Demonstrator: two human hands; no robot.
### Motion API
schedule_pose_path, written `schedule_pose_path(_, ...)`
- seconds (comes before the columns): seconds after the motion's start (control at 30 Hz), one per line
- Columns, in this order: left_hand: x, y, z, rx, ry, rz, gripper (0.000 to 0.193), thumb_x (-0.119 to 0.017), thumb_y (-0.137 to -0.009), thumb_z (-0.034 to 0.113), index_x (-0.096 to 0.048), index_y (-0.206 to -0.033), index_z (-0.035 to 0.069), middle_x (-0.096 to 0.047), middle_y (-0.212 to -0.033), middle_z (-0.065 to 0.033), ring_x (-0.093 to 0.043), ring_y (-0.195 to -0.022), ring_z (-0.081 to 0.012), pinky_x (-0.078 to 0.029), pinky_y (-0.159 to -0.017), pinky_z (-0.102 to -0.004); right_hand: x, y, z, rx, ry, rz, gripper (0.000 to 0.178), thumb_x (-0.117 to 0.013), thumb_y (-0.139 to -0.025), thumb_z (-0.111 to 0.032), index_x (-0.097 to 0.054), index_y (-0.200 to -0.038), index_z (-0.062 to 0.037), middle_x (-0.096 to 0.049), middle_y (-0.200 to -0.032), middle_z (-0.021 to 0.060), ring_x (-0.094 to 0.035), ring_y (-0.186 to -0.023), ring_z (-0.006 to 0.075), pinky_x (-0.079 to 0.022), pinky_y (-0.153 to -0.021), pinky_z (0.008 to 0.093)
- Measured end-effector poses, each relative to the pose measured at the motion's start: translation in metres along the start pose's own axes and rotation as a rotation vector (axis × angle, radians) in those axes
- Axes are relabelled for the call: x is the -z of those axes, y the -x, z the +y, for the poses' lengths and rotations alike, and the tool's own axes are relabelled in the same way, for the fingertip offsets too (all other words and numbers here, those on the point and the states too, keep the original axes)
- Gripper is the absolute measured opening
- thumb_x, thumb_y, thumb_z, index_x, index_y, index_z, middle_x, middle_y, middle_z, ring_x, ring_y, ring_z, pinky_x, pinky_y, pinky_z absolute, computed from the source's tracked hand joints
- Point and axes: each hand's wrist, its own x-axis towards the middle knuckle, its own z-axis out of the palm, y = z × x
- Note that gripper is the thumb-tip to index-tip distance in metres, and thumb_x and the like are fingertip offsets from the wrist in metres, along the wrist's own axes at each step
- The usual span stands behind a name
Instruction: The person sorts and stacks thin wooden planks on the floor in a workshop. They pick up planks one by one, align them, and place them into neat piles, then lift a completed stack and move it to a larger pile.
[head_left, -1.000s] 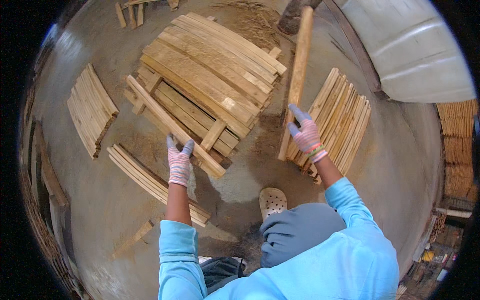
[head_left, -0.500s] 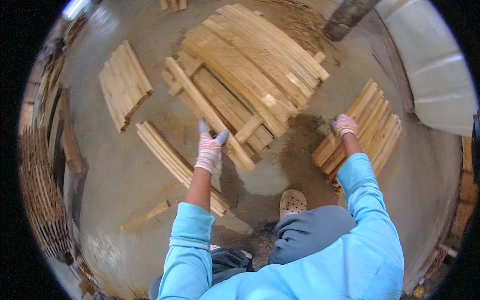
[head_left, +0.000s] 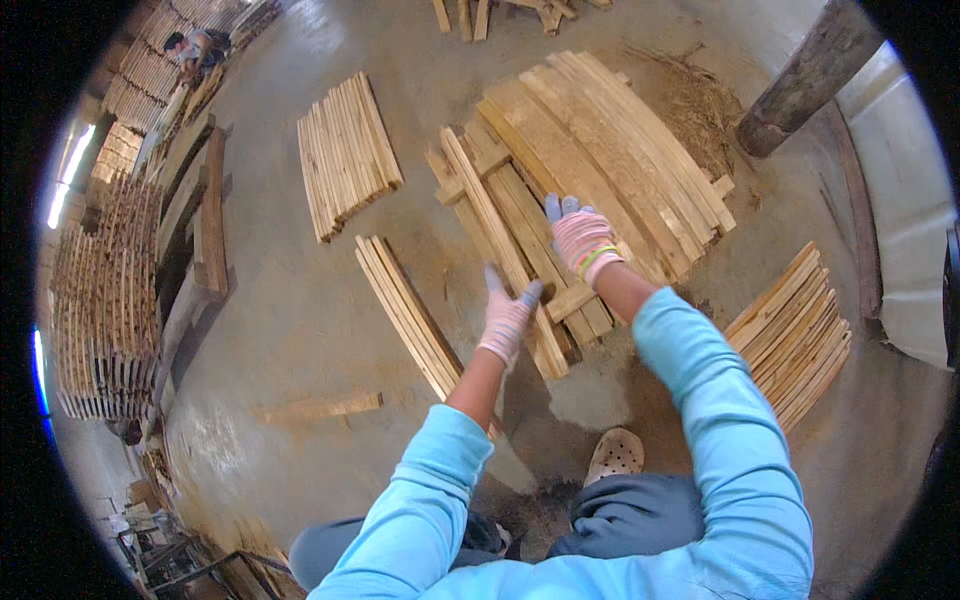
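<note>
My left hand (head_left: 508, 318), in a striped glove with grey fingertips, has its thumb and forefinger spread at the near part of a narrow wooden strip (head_left: 488, 212). The strip lies lengthwise over crosspieces at the left side of a low stack of boards (head_left: 590, 150). My right hand (head_left: 583, 238), in a matching glove with a yellow-green wristband, reaches over the left edge of the stack. Its fingers are stretched forward, with nothing visible in them. Between the two hands a gap shows lower boards (head_left: 530, 225) and a short crosspiece (head_left: 570, 302).
Bundles of strips lie at the right (head_left: 795, 340), left (head_left: 410, 315) and far left (head_left: 348, 155). A loose wood piece (head_left: 325, 407) rests on the concrete floor (head_left: 290, 330). A thick post (head_left: 810, 80) stands far right. Stacked sticks (head_left: 105, 300) line the left, and another person (head_left: 192, 50) is far off.
My right hand has left the right-hand bundle of strips and come over to the board stack. My left hand keeps its spread pose by the narrow strip. The view has shifted.
</note>
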Motion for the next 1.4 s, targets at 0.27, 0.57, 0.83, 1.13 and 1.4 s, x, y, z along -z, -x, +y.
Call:
schedule_pose_path(0.27,-0.002,-0.005,0.003,-0.078,-0.141,-0.048,0.092,-0.069,-0.092,0.017,-0.007,-0.156,-0.007,-0.050,-0.142,-0.0253,-0.052,-0.125,-0.0311,-0.040,-0.108,-0.0370,0.057,0.035,0.030,-0.092,-0.586,-0.025,0.052,-0.060,-0.087,-0.013,-0.052,-0.138,-0.0082,-0.066,-0.101,0.0253,-0.068,-0.088,0.0397,-0.057,-0.077,0.0472)
schedule_pose_path(0.57,0.005,-0.008,0.002,-0.048,-0.135,-0.103,0.096,-0.069,-0.094,0.029,-0.005,-0.160,0.004,-0.027,-0.161,-0.0221,-0.035,-0.143,-0.0314,-0.026,-0.118,-0.0338,0.030,0.187,0.204,-0.882,-0.334,0.229,0.050,-0.061,-0.090,-0.031,-0.059,-0.133,-0.0068,-0.065,-0.117,0.0269,-0.063,-0.108,0.0408,-0.050,-0.097,0.0456)
schedule_pose_path(0.83,0.003,-0.008,0.000,-0.060,-0.021,-0.071,0.096,-0.071,-0.092,0.025,-0.007,-0.160,0.003,-0.035,-0.155,-0.0237,-0.040,-0.139,-0.0301,-0.028,-0.116,-0.0321,-0.044,0.227,0.254,-0.994,-0.093,-0.588,0.045,-0.063,-0.084,-0.044,-0.071,-0.117,-0.0153,-0.068,-0.124,0.0137,-0.064,-0.116,0.0341,-0.052,-0.093,0.0477)
schedule_pose_path(1.13,-0.010,-0.005,0.016,0.072,-0.125,0.012,0.096,-0.068,-0.091,0.020,-0.003,-0.160,0.006,-0.047,-0.145,-0.0255,-0.051,-0.126,-0.0318,-0.039,-0.108,-0.0349,0.030,0.137,0.217,-0.777,-0.395,0.042,0.052,-0.063,-0.088,-0.043,-0.063,-0.130,-0.0125,-0.067,-0.122,0.0205,-0.064,-0.112,0.0381,-0.052,-0.094,0.0459)
schedule_pose_path(1.4,-0.011,-0.006,0.026,-0.014,-0.045,0.078,0.094,-0.068,-0.092,0.019,-0.004,-0.160,0.005,-0.055,-0.134,-0.0222,-0.058,-0.111,-0.0295,-0.049,-0.095,-0.0361,0.039,-0.006,0.055,-0.235,-0.201,-0.327,0.069,-0.073,-0.084,-0.037,-0.049,-0.143,-0.0111,-0.055,-0.139,0.0246,-0.059,-0.123,0.0371,-0.049,-0.102,0.0479)
